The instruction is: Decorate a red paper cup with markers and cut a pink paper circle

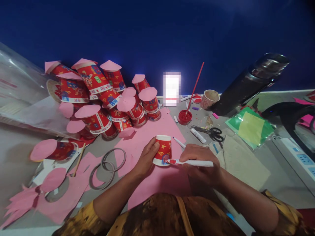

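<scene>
Cups [98, 98] with pink paper lids lie heaped at far left, already finished. Left hand [145, 160] wraps an upturned cup [162, 150] standing on the pink sheet [157, 183] mid-worktop; right hand [201, 164] pinches a marker [192, 162], tip touching the cup's rim, no lid fitted yet.

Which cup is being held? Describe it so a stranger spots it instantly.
Find the big pink paper sheet in the middle of the table. On it stands one upside-down red paper cup, gripped by the left hand. Unlike the piled cups behind, it has no pink cone.
</scene>
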`<state>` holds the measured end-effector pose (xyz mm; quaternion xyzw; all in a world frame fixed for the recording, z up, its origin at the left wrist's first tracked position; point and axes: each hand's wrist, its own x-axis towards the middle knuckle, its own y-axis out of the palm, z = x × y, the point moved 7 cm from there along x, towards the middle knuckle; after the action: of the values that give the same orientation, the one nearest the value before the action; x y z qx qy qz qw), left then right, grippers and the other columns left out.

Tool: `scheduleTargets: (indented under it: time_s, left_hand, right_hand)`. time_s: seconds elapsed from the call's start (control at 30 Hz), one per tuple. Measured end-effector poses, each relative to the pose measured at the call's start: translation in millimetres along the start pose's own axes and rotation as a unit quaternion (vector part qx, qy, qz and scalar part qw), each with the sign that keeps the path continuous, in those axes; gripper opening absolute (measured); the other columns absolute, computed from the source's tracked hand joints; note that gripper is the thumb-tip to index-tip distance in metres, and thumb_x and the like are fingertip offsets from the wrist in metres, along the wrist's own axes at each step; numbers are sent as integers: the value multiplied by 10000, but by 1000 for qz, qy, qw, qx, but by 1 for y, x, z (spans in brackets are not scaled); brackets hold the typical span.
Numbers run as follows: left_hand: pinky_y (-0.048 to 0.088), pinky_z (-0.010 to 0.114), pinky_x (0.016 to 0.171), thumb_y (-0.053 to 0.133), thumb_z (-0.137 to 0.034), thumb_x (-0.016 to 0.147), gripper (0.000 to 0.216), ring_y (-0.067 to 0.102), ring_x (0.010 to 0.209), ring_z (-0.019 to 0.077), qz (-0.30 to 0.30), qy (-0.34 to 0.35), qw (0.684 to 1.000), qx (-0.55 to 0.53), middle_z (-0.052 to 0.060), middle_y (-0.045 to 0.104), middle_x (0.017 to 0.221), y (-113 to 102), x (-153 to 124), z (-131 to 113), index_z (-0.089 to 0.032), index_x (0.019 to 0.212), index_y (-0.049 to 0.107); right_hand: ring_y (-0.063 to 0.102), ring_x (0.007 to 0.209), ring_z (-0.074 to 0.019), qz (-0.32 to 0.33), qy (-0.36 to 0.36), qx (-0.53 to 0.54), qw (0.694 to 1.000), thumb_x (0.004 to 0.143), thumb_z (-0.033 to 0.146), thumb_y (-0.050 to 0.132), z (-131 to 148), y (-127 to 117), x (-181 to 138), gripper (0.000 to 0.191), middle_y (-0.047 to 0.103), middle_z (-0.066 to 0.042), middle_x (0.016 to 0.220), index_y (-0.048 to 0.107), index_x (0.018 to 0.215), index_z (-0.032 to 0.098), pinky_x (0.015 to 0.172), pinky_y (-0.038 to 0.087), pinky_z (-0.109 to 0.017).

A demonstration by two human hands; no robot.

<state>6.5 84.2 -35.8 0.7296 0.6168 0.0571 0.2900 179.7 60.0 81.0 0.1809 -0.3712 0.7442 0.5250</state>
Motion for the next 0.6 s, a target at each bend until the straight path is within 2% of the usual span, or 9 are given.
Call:
scheduleTargets:
  time_s: [0.1,0.2,0.33,0.47,0.6]
  left_hand:
    - [564,328,772,808,-573,871,496,736,833,221,3,-7,1000,-14,95,792,1008,0,0,0,-158,1133,738]
    - [595,387,801,800,-608,861,551,759,845,262,7,-23,999,-37,128,805,998,0,0,1,-128,1125,747]
    - [616,417,869,778,-618,875,564,775,892,272,-1,-51,995,-80,145,819,1014,-3,2,3,-112,1123,763]
    - [629,467,885,688,-651,926,604,781,924,293,10,-85,989,-120,179,809,1105,-4,4,5,-100,1162,761]
    - [635,477,874,716,-655,898,637,789,878,294,24,-98,985,-140,180,802,1132,-2,5,6,-91,1193,746]
  right_hand:
    - [657,610,-173,-1,36,36,999,981,215,655,-5,-2,-3,50,743,-51,725,703,976,199,589,505,-295]
    - [646,599,-165,-25,136,82,987,971,290,688,-20,-5,-14,122,727,-38,713,737,915,193,570,498,-281]
    - [648,589,-159,-104,284,170,938,945,352,744,-51,-9,-37,170,725,-29,693,766,916,185,540,501,-257]
    - [577,551,-121,-158,340,261,889,850,431,848,-80,-7,-48,266,710,-13,668,757,882,183,508,458,-217]
    - [511,509,-89,-184,384,292,856,787,468,892,-101,-4,-48,346,643,22,623,699,764,182,463,406,-188]
